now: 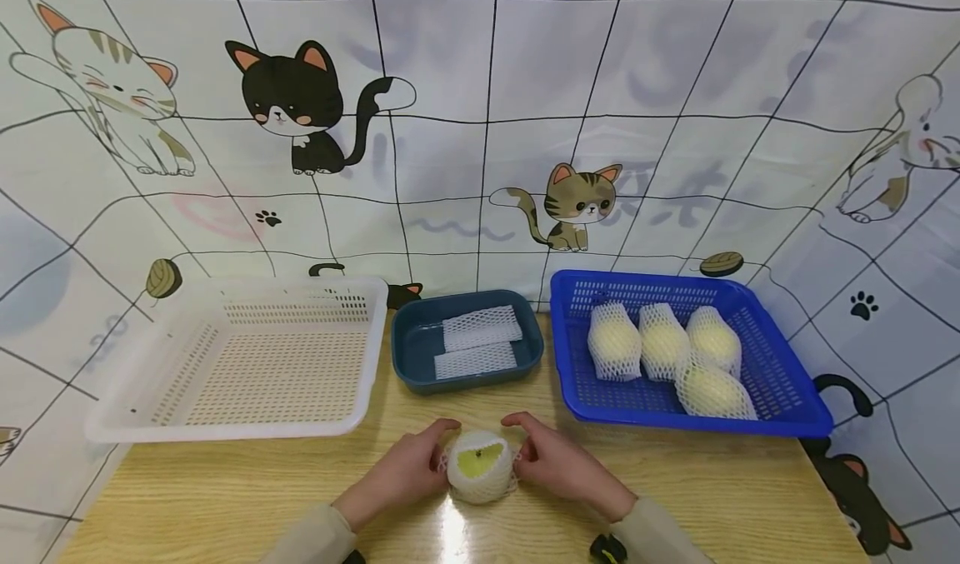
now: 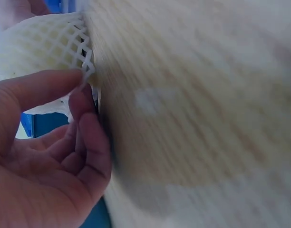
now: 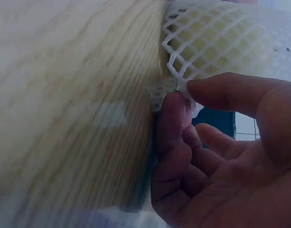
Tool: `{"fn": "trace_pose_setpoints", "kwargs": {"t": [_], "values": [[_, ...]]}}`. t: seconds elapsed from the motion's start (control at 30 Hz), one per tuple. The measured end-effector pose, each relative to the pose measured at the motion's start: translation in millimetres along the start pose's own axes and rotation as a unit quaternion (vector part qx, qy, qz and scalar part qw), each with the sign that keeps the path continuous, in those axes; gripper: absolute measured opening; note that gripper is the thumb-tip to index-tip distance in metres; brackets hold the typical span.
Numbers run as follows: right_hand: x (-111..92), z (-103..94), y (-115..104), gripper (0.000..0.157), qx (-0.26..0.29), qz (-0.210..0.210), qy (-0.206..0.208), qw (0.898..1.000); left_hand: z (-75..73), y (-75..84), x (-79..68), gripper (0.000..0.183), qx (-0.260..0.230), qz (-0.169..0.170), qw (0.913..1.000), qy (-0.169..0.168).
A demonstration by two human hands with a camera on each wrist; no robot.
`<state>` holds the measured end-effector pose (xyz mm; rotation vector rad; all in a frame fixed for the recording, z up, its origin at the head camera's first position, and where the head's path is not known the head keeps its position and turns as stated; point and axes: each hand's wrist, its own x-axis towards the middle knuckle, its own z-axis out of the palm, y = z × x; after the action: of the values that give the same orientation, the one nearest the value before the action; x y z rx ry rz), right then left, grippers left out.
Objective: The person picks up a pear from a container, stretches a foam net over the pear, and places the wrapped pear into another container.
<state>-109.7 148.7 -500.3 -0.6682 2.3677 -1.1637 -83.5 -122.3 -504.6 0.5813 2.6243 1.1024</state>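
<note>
A round yellow-green fruit [image 1: 474, 466] with a short dark stem sits on the wooden table, at the lower middle of the head view. White foam netting [image 1: 480, 491] wraps it and leaves an opening at the top around the stem. On the left side my left hand [image 1: 411, 470] pinches the bottom edge of the netting between thumb and index finger, close to the tabletop. My right hand [image 1: 558, 461] does the same on the opposite side. Both wrist views show the stretched mesh [image 2: 83, 45] at the fingertips, with the other fingers loosely curled.
Behind the fruit stands a dark teal tray [image 1: 405, 364] with two flat foam nets [image 1: 480, 328]. To its right, a blue basket [image 1: 693, 422] holds several netted fruits [image 1: 615, 341]. A white basket [image 1: 240, 429] is at left. A cat-print cloth [image 1: 450, 156] hangs behind.
</note>
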Motion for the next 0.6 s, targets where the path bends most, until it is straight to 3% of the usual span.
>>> {"fn": "trace_pose_setpoints", "kwargs": {"t": [0.17, 0.3, 0.47, 0.6], "values": [[-1.3, 1.6, -3.3, 0.043, -0.075, -0.018, 0.023, 0.997, 1.2, 4.5, 0.0, 0.063, 0.064, -0.004, 0.9979, 0.012], [-5.9, -2.7, -5.4, 0.041, -0.087, -0.026, 0.015, 0.996, -2.8, 8.0, -3.8, 0.067, 0.081, 0.0, 0.9967, 0.007], [-12.8, -12.5, -5.4, 0.047, -0.078, -0.024, 0.004, 0.997, -10.8, 8.1, -7.2, 0.087, 0.039, -0.003, 0.9991, -0.013], [-15.7, -12.6, -4.8, 0.061, -0.067, -0.054, 0.001, 0.996, -11.6, 8.4, -4.8, 0.097, -0.011, 0.05, 0.9985, -0.019]]}}
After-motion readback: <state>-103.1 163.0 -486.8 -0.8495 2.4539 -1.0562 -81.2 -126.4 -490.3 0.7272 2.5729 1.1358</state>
